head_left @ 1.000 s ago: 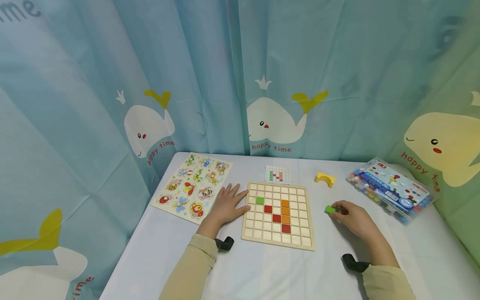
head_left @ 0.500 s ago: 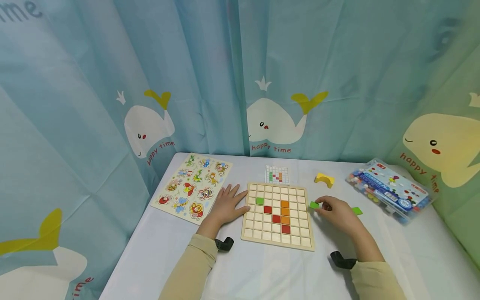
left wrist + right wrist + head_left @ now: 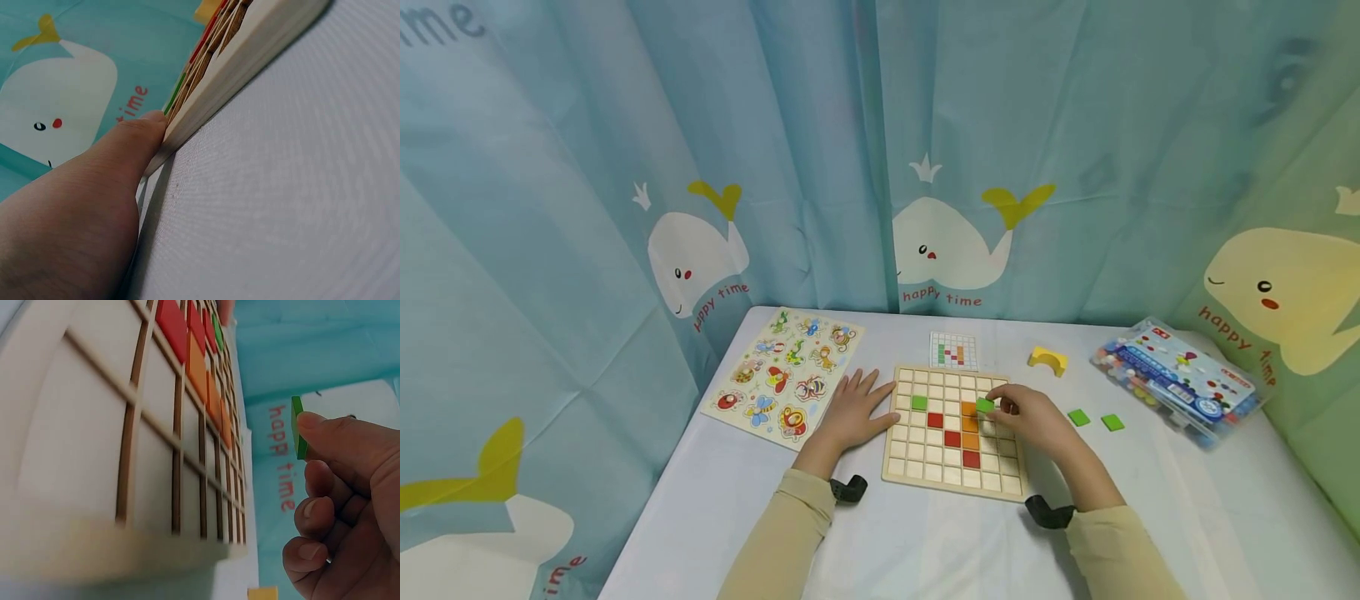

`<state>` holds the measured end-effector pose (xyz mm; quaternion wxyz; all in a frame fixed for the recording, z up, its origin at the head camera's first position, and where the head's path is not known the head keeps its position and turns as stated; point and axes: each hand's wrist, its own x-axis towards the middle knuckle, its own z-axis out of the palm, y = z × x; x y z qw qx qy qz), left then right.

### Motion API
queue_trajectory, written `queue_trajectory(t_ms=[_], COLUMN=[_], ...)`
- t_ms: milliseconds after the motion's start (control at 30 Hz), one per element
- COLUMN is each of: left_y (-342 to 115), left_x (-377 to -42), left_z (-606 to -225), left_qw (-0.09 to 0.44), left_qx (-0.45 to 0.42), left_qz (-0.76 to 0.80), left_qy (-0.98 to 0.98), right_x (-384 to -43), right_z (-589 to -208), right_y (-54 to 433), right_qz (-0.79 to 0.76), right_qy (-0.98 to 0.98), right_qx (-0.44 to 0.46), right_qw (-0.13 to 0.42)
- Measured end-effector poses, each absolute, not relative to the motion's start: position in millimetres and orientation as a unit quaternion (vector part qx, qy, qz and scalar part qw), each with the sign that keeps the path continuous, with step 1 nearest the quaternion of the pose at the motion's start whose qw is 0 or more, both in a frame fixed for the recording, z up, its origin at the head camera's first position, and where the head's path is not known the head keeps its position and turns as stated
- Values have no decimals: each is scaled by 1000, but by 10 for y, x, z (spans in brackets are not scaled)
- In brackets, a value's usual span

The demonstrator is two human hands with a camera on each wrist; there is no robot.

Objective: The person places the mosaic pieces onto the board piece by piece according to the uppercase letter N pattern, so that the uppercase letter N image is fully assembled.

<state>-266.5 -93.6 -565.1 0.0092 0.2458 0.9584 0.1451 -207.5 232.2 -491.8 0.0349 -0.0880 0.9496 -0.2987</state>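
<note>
A wooden grid board (image 3: 925,473) lies flat, with one green tile (image 3: 919,403), several red tiles (image 3: 952,438) and several orange tiles (image 3: 971,441) in its cells. My right hand (image 3: 1032,419) pinches another green tile (image 3: 985,406) above the board's right part, beside the orange column. In the right wrist view that tile (image 3: 298,428) is held by thumb and finger, apart from the board, the other fingers curled. My left hand (image 3: 850,414) lies with spread, straight fingers at the board's left edge; its thumb (image 3: 144,128) touches the board's side in the left wrist view.
Two loose green tiles (image 3: 1078,417) lie right of the board. Behind it is a small pattern card (image 3: 953,350); a yellow arch block (image 3: 1048,361) sits further right. A clear box of beads (image 3: 1180,379) stands at the right, an insect puzzle board (image 3: 784,377) at the left.
My right hand has carried a green tile leftward from the table to over the board, uncovering two green tiles at the right. The left hand has stayed in place.
</note>
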Motion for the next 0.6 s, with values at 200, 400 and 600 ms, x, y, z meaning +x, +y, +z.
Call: queue_trajectory(t_ms=[200, 400, 600], left_y=[-939, -940, -941], left_x=[-2659, -2666, -2669], left_z=[-5638, -5643, -5642], left_qw=[6, 10, 11], left_qx=[249, 247, 249], left_qz=[145, 144, 143], left_qy=[958, 958, 958], right_x=[-2126, -2192, -2225], right_z=[-4912, -4940, -4930], right_y=[2161, 2023, 1877], right_qz=[-298, -303, -317], right_qy=[949, 945, 939], right_qx=[-96, -108, -123], right_qw=[39, 52, 58])
